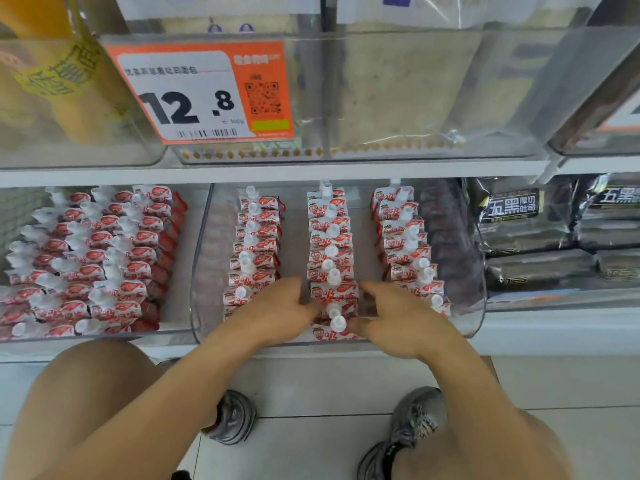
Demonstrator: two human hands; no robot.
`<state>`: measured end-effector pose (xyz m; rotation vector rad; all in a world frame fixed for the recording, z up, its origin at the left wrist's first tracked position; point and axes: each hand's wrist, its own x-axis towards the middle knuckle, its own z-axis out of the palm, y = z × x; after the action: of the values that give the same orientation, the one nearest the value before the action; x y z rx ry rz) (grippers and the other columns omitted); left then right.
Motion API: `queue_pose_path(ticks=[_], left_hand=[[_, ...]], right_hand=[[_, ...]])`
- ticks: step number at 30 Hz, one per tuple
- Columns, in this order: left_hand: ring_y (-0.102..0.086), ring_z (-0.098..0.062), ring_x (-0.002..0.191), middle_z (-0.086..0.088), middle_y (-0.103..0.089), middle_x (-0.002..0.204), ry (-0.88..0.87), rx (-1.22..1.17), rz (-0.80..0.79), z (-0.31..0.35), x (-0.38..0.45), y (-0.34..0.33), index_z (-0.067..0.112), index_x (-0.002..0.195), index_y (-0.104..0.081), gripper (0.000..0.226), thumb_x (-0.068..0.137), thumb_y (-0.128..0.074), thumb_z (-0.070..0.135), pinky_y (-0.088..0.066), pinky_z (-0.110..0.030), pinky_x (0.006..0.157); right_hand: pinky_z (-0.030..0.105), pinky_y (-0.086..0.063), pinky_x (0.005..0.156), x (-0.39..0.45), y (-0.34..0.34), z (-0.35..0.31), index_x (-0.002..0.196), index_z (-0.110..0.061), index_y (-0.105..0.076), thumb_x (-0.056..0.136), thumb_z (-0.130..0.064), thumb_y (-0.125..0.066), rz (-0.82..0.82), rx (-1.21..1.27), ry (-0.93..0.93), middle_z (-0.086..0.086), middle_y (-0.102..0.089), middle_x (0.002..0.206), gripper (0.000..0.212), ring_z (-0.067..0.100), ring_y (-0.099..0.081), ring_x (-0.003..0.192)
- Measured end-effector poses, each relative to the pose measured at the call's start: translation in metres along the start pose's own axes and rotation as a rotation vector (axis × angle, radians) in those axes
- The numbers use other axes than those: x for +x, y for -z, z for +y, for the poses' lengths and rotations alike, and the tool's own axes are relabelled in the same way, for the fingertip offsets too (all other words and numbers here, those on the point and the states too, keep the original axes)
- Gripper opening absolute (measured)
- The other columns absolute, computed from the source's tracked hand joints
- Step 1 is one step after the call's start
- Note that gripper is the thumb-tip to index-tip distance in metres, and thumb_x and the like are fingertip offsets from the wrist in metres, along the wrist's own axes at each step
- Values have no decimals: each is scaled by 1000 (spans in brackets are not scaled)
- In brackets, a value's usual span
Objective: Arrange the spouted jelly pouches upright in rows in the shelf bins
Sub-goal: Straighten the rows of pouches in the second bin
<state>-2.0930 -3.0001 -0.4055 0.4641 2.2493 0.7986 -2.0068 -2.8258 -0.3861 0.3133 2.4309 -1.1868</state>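
Observation:
A clear shelf bin [476, 320] holds three rows of red-and-white jelly pouches with white spout caps, standing upright: a left row [256, 237], a middle row [330, 244] and a right row [405, 237]. My left hand [277, 311] and my right hand [398, 320] flank the front of the middle row. Their fingers press against the sides of the front pouches [334, 323] from left and right. The left hand covers the front end of the left row.
A second clear bin [180, 320] at the left is packed with the same pouches. Black bread packs [526, 230] lie in a bin at the right. An upper shelf carries an orange price tag [201, 95]. My shoes [235, 417] stand on the tiled floor below.

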Motion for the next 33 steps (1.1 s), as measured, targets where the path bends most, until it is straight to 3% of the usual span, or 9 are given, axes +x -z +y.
queue_pose_path(ticks=[2,10,12,15,21,27,29,30,33], left_hand=[[-60,-11,106,9,-66,116,-32,-68,20,3,0,-4,29,120,-60,28,94,-52,35,-46,-36,99],[-60,-11,108,12,-66,119,-71,-62,45,1,1,-7,34,127,-56,34,93,-51,30,-47,-37,100],[-61,-13,107,9,-66,117,-67,-75,49,2,1,-7,31,126,-58,33,95,-50,29,-47,-36,98],[-60,-16,105,4,-66,115,-37,-73,57,3,2,-8,24,126,-58,31,98,-46,27,-47,-35,96],[-59,-17,104,0,-65,115,4,-44,34,5,7,-11,21,120,-58,28,99,-42,28,-47,-40,96],[-60,-14,100,1,-67,110,58,-173,-17,8,5,-1,20,113,-63,24,99,-45,28,-46,-32,92],[-55,-12,85,-1,-64,99,75,-203,74,12,10,3,20,100,-59,21,100,-42,31,-44,-30,81],[-50,-11,81,0,-59,97,67,-209,132,15,14,5,19,103,-56,19,101,-40,29,-41,-29,77],[-40,-3,71,2,-51,99,35,-184,251,21,29,4,10,133,-41,33,103,-35,22,-36,-25,71]], right_hand=[[43,-52,98,2,-4,3,122,-33,-61,85,-38,-65,11,4,24,-8,-69,121,38,17,-64,112],[42,-48,104,5,2,6,125,-38,-62,83,-35,-62,-132,108,22,-17,-70,119,42,9,-64,114],[44,-50,102,8,1,5,122,-33,-64,84,-35,-61,-111,107,-3,-11,-71,117,38,14,-65,112],[49,-51,97,13,-2,4,103,-21,-63,93,-25,-54,7,82,-30,5,-70,109,13,25,-64,106],[42,-50,99,18,-4,-1,127,-29,-55,94,-22,-52,13,9,12,-8,-66,120,34,14,-61,110],[43,-50,100,24,3,-4,121,-25,-60,96,-20,-49,-12,74,-58,-2,-69,115,27,19,-63,108],[36,-47,96,29,7,-14,133,-20,-48,100,-20,-45,57,88,-66,4,-63,122,33,21,-59,109],[33,-44,92,33,10,-20,144,-17,-36,102,-20,-44,110,51,-58,10,-58,131,43,23,-55,111],[37,-38,106,55,23,-36,155,-11,-16,103,-17,-42,243,-73,-21,14,-32,157,58,31,-43,136]])
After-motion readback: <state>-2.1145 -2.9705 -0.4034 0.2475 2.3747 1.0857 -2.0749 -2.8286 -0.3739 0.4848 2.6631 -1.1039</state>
